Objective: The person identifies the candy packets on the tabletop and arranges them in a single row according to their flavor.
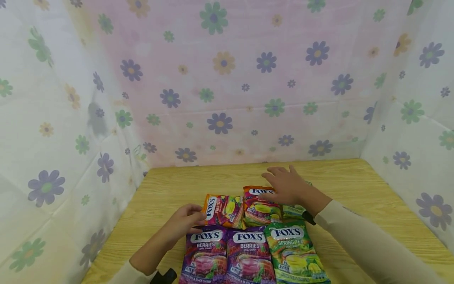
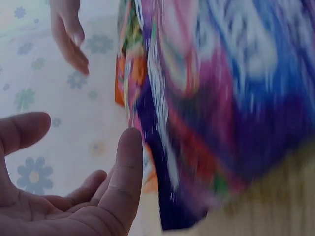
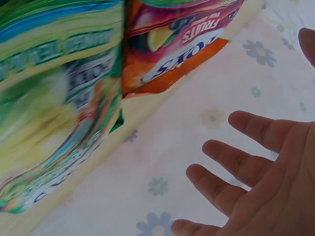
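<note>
Leftmost Berries packet [image 1: 205, 254], legible in head view, blurs in left wrist view.

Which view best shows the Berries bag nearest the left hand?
Head: the Berries bag shows its front, label readable, though the frame may clip its bottom. Left wrist: close purple packaging, probably this bag, but blurred and cropped. Right wrist: no sign of it.

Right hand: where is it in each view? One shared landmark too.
Head: right hand, right of centre, lower half.
Left wrist: right hand, top left, cut by the top edge.
Right wrist: right hand, lower right, cut by the right edge.
Landmark: flowered cloth, in all three.
</note>
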A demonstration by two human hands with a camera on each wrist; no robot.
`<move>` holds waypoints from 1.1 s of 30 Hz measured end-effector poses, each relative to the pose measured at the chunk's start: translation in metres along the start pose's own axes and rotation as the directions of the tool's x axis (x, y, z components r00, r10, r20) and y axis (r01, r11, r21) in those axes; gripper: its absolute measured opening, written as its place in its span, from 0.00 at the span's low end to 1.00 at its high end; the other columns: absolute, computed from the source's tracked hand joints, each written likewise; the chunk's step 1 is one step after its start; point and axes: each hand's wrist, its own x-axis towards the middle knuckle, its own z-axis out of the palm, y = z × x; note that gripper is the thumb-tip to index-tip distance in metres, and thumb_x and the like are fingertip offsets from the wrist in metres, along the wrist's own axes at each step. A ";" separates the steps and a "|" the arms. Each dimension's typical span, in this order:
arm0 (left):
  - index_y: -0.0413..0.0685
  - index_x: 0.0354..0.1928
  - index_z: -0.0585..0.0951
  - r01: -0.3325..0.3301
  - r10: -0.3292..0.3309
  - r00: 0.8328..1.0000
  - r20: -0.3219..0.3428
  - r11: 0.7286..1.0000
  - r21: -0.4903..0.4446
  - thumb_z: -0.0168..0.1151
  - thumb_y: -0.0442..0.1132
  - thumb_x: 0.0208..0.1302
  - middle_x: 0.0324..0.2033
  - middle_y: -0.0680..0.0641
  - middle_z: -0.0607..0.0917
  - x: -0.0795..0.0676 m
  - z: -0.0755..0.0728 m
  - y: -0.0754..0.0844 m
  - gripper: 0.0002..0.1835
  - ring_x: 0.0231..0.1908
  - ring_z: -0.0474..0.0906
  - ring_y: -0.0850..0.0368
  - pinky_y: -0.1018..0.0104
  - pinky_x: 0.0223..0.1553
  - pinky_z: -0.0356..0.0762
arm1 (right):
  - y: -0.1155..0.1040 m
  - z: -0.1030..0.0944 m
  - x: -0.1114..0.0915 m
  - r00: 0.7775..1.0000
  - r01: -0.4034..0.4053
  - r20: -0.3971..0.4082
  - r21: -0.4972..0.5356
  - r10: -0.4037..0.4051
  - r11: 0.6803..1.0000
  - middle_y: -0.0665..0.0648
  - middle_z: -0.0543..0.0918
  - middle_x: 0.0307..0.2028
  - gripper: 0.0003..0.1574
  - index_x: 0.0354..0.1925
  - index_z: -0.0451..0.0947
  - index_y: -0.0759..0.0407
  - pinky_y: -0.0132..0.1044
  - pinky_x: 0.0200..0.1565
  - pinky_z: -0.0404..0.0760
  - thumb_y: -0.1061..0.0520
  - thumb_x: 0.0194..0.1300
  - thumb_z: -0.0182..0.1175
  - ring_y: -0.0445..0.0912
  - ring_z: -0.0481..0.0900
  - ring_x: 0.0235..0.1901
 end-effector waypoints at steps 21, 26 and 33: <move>0.23 0.74 0.56 0.190 -0.054 0.935 0.349 0.910 -0.368 0.47 0.47 0.81 0.67 0.25 0.74 -0.003 0.022 0.000 0.35 0.64 0.79 0.37 0.50 0.63 0.80 | -0.036 0.012 0.052 0.986 0.076 0.092 0.511 -0.142 0.856 0.58 0.82 0.63 0.28 0.70 0.75 0.56 0.51 0.64 0.80 0.48 0.77 0.60 0.51 0.81 0.62; 0.22 0.75 0.54 0.212 -0.055 0.930 0.363 0.888 -0.408 0.41 0.45 0.82 0.70 0.24 0.70 -0.001 0.026 -0.002 0.34 0.68 0.75 0.36 0.50 0.66 0.78 | -0.049 0.017 0.065 0.985 0.068 0.097 0.561 -0.146 0.825 0.57 0.85 0.60 0.25 0.68 0.77 0.56 0.47 0.62 0.82 0.51 0.78 0.58 0.47 0.83 0.59; 0.22 0.76 0.51 0.269 -0.072 0.929 0.364 0.806 -0.527 0.42 0.44 0.81 0.73 0.20 0.61 -0.001 0.029 -0.005 0.35 0.71 0.68 0.32 0.48 0.72 0.70 | -0.065 0.027 0.076 0.983 0.040 0.124 0.576 -0.135 0.817 0.58 0.85 0.59 0.24 0.67 0.77 0.62 0.49 0.62 0.82 0.55 0.78 0.57 0.51 0.84 0.59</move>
